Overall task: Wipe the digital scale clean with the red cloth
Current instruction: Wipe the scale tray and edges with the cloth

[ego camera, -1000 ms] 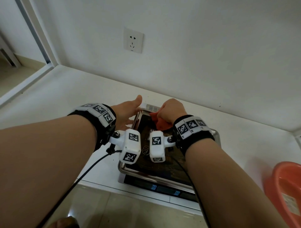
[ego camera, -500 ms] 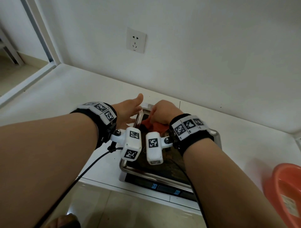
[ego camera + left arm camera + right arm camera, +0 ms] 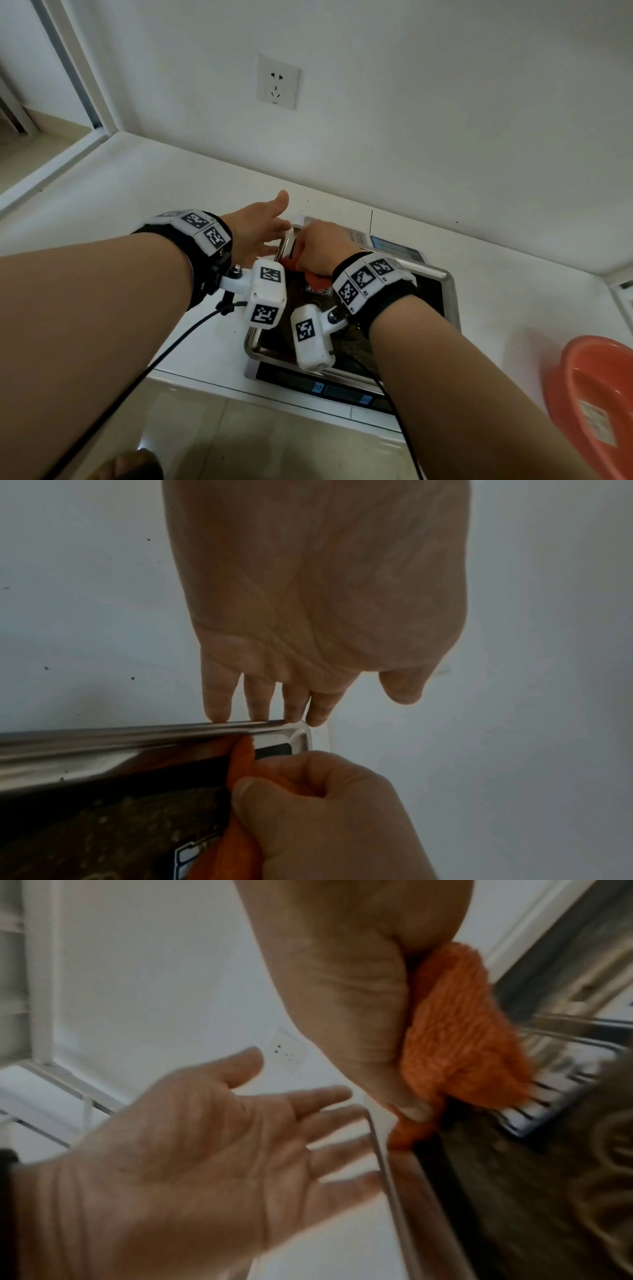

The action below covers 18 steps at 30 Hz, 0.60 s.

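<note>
The digital scale [image 3: 448, 308] sits on the white counter, its steel tray [image 3: 103, 739] dark and speckled with dirt. My right hand [image 3: 318, 248] grips the bunched red cloth [image 3: 317, 279] and presses it into the tray's far left corner. The fluffy red cloth [image 3: 455, 1047] bulges from under the palm in the right wrist view. My left hand [image 3: 260, 228] is flat with straight fingers [image 3: 260, 704] touching the tray's left rim from outside, thumb pointing away. The scale's display strip [image 3: 342, 390] faces me at the front edge.
An orange plastic basin [image 3: 596, 407] stands at the right on the counter. The white wall with a socket [image 3: 278, 82] rises just behind the scale. The counter's front edge drops to a tiled floor; a foot [image 3: 130, 466] shows below. A cable [image 3: 164, 353] hangs from my left wrist.
My right hand has slid the cloth leftward across the tray's far end into the left corner. The left hand stays at the left rim.
</note>
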Motion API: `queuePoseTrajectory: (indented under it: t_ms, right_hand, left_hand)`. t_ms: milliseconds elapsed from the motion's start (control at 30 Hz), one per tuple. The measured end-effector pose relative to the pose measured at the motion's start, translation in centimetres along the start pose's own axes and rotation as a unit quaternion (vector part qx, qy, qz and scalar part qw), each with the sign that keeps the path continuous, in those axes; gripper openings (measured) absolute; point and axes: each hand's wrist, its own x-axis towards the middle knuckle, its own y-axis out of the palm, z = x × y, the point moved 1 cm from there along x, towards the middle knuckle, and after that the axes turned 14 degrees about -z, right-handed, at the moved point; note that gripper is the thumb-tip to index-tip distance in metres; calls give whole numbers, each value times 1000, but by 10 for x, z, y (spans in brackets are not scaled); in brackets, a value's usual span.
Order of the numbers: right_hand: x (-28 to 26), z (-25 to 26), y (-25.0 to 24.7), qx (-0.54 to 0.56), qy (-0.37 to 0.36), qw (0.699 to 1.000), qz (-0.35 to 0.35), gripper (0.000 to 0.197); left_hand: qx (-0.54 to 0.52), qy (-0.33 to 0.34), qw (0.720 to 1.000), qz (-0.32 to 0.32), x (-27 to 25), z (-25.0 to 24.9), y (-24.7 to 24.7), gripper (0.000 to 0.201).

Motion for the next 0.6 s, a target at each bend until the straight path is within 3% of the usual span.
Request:
queuePoseTrajectory:
  t_ms: [67, 167, 267, 433, 533, 600]
  right_hand:
    - [0, -1, -12, 1, 16, 999, 39, 29]
    - [5, -14, -27, 69, 77, 994, 15, 20]
    - [3, -26, -35, 220, 163, 962, -12, 16]
    - [-2, -32, -25, 376, 206, 903, -33, 34]
    - [-8, -35, -21, 389, 214, 894, -60, 32]
    - [-10, -39, -19, 347, 205, 911, -81, 22]
  left_hand:
    - [-5, -4, 1000, 5, -1, 1, -2, 85]
    - [-16, -8, 1000, 5, -2, 3, -7, 87]
    - [-19, -7, 1000, -3, -3, 2, -7, 86]
    - [-28, -9, 1000, -5, -5, -1, -4, 82]
    - [-24, -5, 1000, -6, -5, 0, -4, 82]
    - [-22, -7, 1000, -8, -7, 0, -4, 85]
